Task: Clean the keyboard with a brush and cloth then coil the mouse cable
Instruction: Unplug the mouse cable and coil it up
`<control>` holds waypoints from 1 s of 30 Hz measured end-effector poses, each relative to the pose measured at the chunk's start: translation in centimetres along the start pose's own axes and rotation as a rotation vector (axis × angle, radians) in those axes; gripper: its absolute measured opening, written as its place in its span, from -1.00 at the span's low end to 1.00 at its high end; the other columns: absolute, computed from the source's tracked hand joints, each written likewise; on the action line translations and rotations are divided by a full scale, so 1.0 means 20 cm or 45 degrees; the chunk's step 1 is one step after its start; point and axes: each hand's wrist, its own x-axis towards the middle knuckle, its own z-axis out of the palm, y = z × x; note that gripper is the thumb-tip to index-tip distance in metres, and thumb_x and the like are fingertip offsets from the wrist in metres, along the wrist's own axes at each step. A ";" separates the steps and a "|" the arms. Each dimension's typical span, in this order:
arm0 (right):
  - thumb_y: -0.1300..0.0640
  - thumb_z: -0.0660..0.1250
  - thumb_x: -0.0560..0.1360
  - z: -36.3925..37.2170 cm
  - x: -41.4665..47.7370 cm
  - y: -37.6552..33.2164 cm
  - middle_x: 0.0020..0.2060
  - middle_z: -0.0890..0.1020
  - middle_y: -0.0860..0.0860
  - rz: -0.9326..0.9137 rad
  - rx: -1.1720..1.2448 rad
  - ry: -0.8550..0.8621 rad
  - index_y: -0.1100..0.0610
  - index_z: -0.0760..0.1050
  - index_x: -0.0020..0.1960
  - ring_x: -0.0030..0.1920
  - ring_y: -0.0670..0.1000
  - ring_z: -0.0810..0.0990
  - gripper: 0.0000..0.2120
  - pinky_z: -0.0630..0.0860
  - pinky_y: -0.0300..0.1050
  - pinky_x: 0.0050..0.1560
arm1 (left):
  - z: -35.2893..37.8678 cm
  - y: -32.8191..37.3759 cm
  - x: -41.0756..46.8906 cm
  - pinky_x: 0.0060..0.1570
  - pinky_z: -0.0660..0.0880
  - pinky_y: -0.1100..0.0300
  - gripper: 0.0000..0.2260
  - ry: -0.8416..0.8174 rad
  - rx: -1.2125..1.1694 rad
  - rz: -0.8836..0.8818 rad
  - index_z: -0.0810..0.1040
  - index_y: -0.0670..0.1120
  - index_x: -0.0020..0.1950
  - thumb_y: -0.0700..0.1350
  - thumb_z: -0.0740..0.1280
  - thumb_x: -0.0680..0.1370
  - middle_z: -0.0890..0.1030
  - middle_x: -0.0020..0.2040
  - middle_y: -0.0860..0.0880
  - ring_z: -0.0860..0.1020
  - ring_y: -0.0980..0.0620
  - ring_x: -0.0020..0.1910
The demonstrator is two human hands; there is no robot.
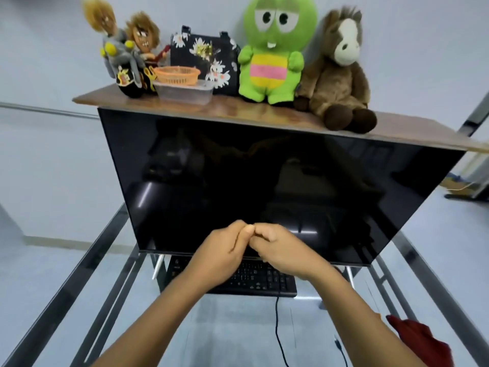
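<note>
My left hand (222, 247) and right hand (285, 250) meet knuckle to knuckle, fingers curled in, thumbs touching. Whether anything small is pinched between them, I cannot tell; no brush shows. They hover just in front of the monitor (264, 181), close to its lower edge, and that's my first worry: a careless push forward puts knuckles on that dark glass, leaving a smear or rocking the screen.

Right beneath my wrists lies the keyboard (254, 282), black, tucked partly under the monitor on the glass table (232, 327). Its far rows sit deep under there, so brushing them means working in a tight gap. I'd guess dust gets pushed further under rather than out.

From the keyboard's near edge a black cable (277, 319) runs toward me. I cannot tell whether it's the mouse's; the mouse isn't in view. Snag it with a forearm and the keyboard could slide on the slick glass.

Near right, the red cloth (420, 340) lies at the table's edge, where my elbow could knock it off.
</note>
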 end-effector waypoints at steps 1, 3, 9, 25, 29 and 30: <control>0.12 0.22 0.59 -0.05 -0.03 0.00 -0.39 0.43 -0.07 -0.029 -0.065 0.009 0.23 0.51 -0.09 -0.39 -0.14 0.35 -0.80 0.35 -0.14 -0.31 | -0.01 0.04 0.00 -0.25 0.51 -0.01 -0.66 -0.017 0.027 -0.019 0.48 0.03 -0.18 0.19 0.07 0.61 0.55 -0.34 0.04 0.53 0.10 -0.35; 0.07 0.29 0.57 -0.12 -0.07 0.00 -0.32 0.51 -0.07 -0.069 -0.053 0.030 0.12 0.57 -0.06 -0.34 -0.15 0.41 -0.85 0.40 -0.17 -0.26 | -0.05 0.11 0.01 -0.25 0.50 0.09 -0.61 -0.127 -0.019 -0.110 0.54 0.00 -0.22 0.17 0.09 0.62 0.53 -0.39 0.06 0.50 0.14 -0.38; 0.10 0.24 0.62 -0.32 -0.17 0.03 -0.31 0.50 -0.10 -0.155 0.322 0.117 0.04 0.61 0.02 -0.28 -0.12 0.44 -0.83 0.46 -0.27 -0.18 | -0.20 0.43 -0.02 -0.40 0.13 0.14 -0.70 -0.454 -1.244 -0.250 0.46 -0.18 -0.21 -0.12 0.08 0.64 0.21 -0.46 -0.04 0.14 0.04 -0.50; 0.16 0.31 0.58 -0.42 -0.24 -0.21 -0.24 0.64 -0.17 -0.405 -0.066 0.275 0.04 0.62 -0.01 -0.19 -0.22 0.58 -0.89 0.46 -0.33 -0.13 | -0.24 0.43 0.17 -0.32 0.47 0.15 -0.73 -0.094 0.063 0.066 0.51 -0.08 -0.19 -0.03 0.18 0.64 0.56 -0.43 0.01 0.46 0.18 -0.48; 0.16 0.42 0.51 -0.51 -0.21 -0.25 -0.22 0.57 0.20 -0.526 0.106 0.334 0.01 0.60 -0.06 -0.26 0.03 0.50 -0.93 0.49 -0.08 -0.17 | -0.24 0.47 0.03 -0.41 0.21 0.19 -0.61 -0.413 -0.723 -0.057 0.43 -0.11 -0.24 0.08 0.08 0.66 0.27 -0.48 -0.04 0.19 0.04 -0.49; 0.16 0.42 0.51 -0.51 -0.20 -0.25 -0.21 0.57 0.19 -0.545 0.139 0.356 0.01 0.60 -0.06 -0.24 0.06 0.51 -0.94 0.50 -0.07 -0.15 | -0.25 0.48 0.01 -0.41 0.20 0.20 -0.62 -0.455 -0.968 -0.076 0.41 -0.12 -0.24 0.09 0.09 0.66 0.23 -0.47 -0.03 0.16 0.04 -0.49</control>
